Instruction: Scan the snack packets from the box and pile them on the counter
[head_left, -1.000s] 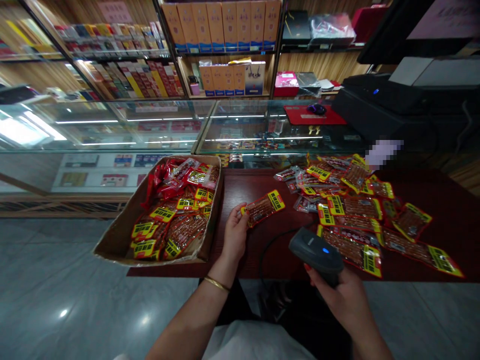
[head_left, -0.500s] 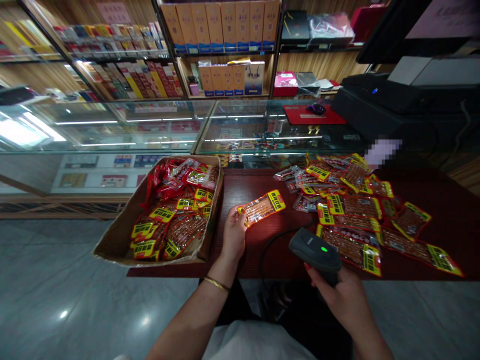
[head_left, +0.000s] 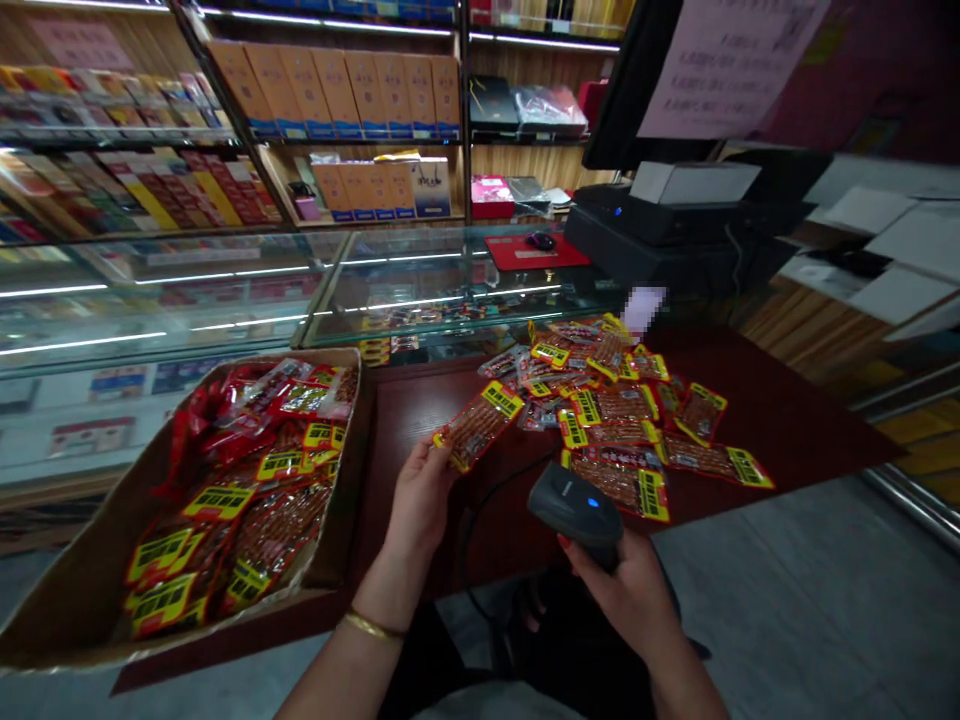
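My left hand (head_left: 421, 490) pinches the near corner of a snack packet (head_left: 480, 427), clear plastic with a yellow and red label and brown sticks inside. The packet is held above the dark red wooden tabletop (head_left: 409, 400). In my right hand (head_left: 622, 590) is a black barcode scanner (head_left: 576, 515) with a blue light showing on top; its head points toward the far left. Beyond the scanner lies a loose pile of similar snack packets (head_left: 611, 405). To the left, a cardboard box (head_left: 349, 480) holds more yellow-labelled packets (head_left: 281, 530) and red-wrapped ones (head_left: 240, 420).
A glass display counter (head_left: 420, 270) runs behind the table, with a red mouse pad (head_left: 514, 255) and a mouse (head_left: 540, 240) on it. A monitor (head_left: 622, 90) and black equipment (head_left: 660, 235) stand at the right. The scanner's cable (head_left: 469, 520) loops across the table edge.
The view has turned right, so everything sits farther left. The held packet now tilts up toward the pile, its bright scan glow gone. The scanner's light went from green to blue.
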